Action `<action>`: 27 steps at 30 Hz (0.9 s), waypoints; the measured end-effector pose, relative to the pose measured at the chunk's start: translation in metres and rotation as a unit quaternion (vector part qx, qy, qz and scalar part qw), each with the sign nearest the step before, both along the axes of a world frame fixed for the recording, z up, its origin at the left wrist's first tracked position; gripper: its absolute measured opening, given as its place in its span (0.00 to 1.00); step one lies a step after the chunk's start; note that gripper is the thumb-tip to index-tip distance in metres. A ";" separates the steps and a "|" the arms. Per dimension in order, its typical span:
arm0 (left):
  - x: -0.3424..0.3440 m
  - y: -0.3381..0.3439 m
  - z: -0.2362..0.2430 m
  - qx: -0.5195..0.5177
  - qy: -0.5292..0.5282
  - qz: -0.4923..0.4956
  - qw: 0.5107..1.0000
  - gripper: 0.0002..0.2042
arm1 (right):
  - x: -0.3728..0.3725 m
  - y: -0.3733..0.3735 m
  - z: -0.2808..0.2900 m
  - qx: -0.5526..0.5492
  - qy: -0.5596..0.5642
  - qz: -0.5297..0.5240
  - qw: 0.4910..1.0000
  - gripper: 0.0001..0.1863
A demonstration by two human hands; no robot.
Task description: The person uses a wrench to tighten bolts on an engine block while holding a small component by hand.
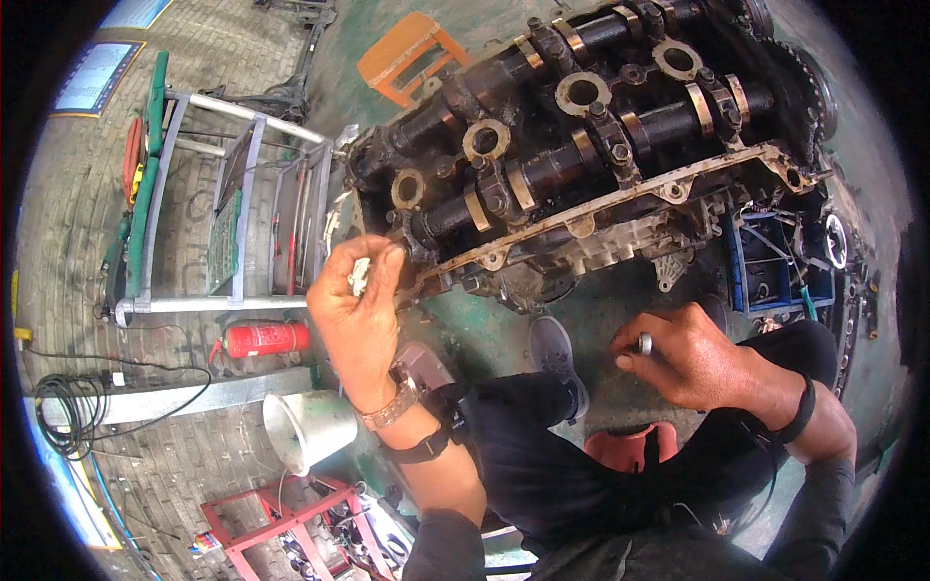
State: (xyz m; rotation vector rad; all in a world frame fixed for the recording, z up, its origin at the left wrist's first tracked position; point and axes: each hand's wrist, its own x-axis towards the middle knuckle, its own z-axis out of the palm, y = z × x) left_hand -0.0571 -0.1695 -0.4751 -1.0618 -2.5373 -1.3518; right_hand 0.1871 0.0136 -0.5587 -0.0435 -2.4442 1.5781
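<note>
A dark, oily engine cylinder head (542, 165) with two camshafts lies across the upper middle. At its near left corner is my left hand (358, 310), its fingers closed round a crumpled whitish wad (359, 277) that looks like tissue or cloth. The fingertips are close to the end of the near camshaft (446, 221); whether they touch it I cannot tell. My right hand (693, 358) is closed above my right thigh, apart from the engine. Between its thumb and forefinger shows the round grey end of a metal piece (645, 344); the rest is hidden in the fist.
A metal rack cart (223, 305) stands left, with a red fire extinguisher (266, 339) and a pale bucket (334, 426) nearer me. An orange stool (412, 48) is behind the engine. A blue crate (780, 300) holds parts at right. A red metal frame (276, 508) stands lower left.
</note>
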 end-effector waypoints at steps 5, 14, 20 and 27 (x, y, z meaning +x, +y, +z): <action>-0.002 -0.002 0.000 -0.003 0.011 -0.052 0.999 0.06 | 0.000 0.000 0.000 0.001 -0.001 0.003 1.000 0.07; 0.002 0.002 -0.002 -0.006 -0.034 0.032 0.999 0.05 | -0.001 0.000 -0.001 -0.003 -0.010 0.000 1.000 0.06; 0.000 -0.001 0.002 0.001 0.003 -0.033 0.999 0.05 | 0.000 0.000 -0.002 0.003 -0.009 -0.001 1.000 0.06; 0.000 0.002 -0.003 0.003 -0.015 -0.006 1.000 0.05 | -0.001 0.001 -0.001 0.004 -0.012 0.005 1.000 0.07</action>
